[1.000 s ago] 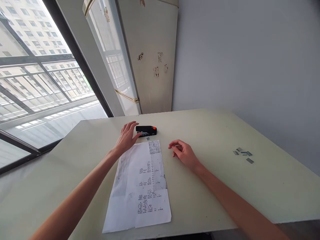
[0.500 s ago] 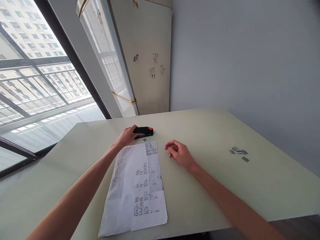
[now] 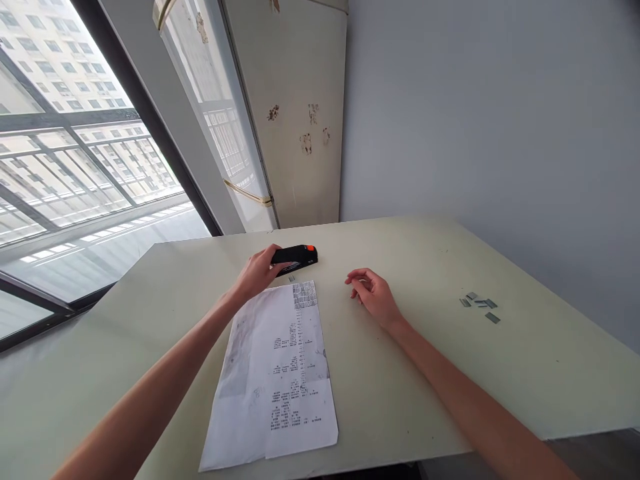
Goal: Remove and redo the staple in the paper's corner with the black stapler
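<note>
My left hand (image 3: 260, 270) is closed around the rear part of a black stapler (image 3: 298, 255) with an orange-red patch at its far end. The stapler points to the right, just beyond the top edge of the printed papers (image 3: 250, 380). Between stapler and papers lies a small grey staple strip (image 3: 292, 278). Farther right, my right hand (image 3: 373, 293) is over the table with fingers loosely bent and apart, and nothing shows in it.
Several staple strips (image 3: 493, 318) lie scattered on the right side of the pale table (image 3: 415, 393). Behind the table stand a worn fridge (image 3: 305, 180) and a grey wall (image 3: 475, 133). A large window (image 3: 65, 153) is on the left.
My left hand has shifted the stapler slightly right and away from me, and the stapler is tilted more. My right hand has moved a little to the right and farther away.
</note>
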{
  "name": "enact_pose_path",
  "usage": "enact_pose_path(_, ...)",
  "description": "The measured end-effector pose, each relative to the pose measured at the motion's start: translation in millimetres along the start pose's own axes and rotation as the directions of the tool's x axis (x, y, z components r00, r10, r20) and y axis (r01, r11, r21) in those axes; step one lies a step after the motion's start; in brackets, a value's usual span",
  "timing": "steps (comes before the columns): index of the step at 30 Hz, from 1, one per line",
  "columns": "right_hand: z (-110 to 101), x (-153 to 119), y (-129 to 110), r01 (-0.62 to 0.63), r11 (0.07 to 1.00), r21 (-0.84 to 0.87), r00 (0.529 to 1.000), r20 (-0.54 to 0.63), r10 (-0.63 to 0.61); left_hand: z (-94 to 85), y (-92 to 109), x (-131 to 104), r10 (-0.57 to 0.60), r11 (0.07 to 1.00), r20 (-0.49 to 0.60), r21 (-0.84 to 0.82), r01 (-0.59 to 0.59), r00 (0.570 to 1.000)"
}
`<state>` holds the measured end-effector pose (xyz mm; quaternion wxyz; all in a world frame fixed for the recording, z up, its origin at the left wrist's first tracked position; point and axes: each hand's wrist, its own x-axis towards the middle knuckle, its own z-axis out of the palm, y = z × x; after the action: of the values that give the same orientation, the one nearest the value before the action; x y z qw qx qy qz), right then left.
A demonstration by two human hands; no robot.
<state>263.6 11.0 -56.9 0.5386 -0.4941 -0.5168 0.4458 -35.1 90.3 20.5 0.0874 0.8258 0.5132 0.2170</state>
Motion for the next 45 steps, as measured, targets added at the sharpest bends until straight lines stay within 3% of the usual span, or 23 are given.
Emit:
enact_pose_path(4,-19.9,6.6,5.2,0.008,1.000,0.010,0.992,-0.126,-0.006,18.8,49.3,-3.6,0.110,0.993,0.085,-0.057,-0.106,0.990)
enact_pose_path(8,-41.9,0.3,3.2,0.003,1.000,0.002,0.983,-0.183,-0.003,45.6,95.2,-17.2,0.199,0.975,0.155,-0.133,-0.179,0.968)
enact_pose_path(12,-58.8,-15.6,-5.6,-0.007,1.000,-0.019,0.991,-0.134,0.005,65.4,123.7,-33.0,0.241,0.961,0.190,-0.184,-0.207,0.952)
enact_pose_path(15,-66.5,-27.3,-12.2,-0.002,0.997,-0.072,1.000,-0.005,0.002,74.7,134.7,-41.6,0.250,0.955,0.196,-0.214,-0.207,0.948)
enact_pose_path(20,-69.0,-36.3,-16.3,0.045,0.971,-0.236,0.972,0.233,0.011,85.9,139.2,-50.5,0.204,0.952,0.164,-0.264,-0.156,0.965)
enact_pose_path(27,-57.8,-39.9,-17.1,0.205,0.913,-0.352,0.951,0.294,-0.100,82.0,118.1,-73.2,0.079,0.929,0.081,-0.367,-0.044,0.994)
enact_pose_path(31,-49.3,-41.8,-17.1,0.288,0.857,-0.427,0.943,0.281,-0.177,76.0,107.1,-91.7,0.147,0.943,0.037,-0.306,-0.129,0.988)
enact_pose_path(37,-44.9,-44.5,-20.0,0.273,0.843,-0.463,0.952,0.254,-0.169,76.5,105.8,-102.6,0.345,0.924,0.017,-0.182,-0.336,0.939)
enact_pose_path(45,-46.5,-45.5,-15.4,0.226,0.861,-0.456,0.965,0.223,-0.136,78.3,107.5,-103.6,0.414,0.910,-0.006,-0.022,-0.414,0.910)
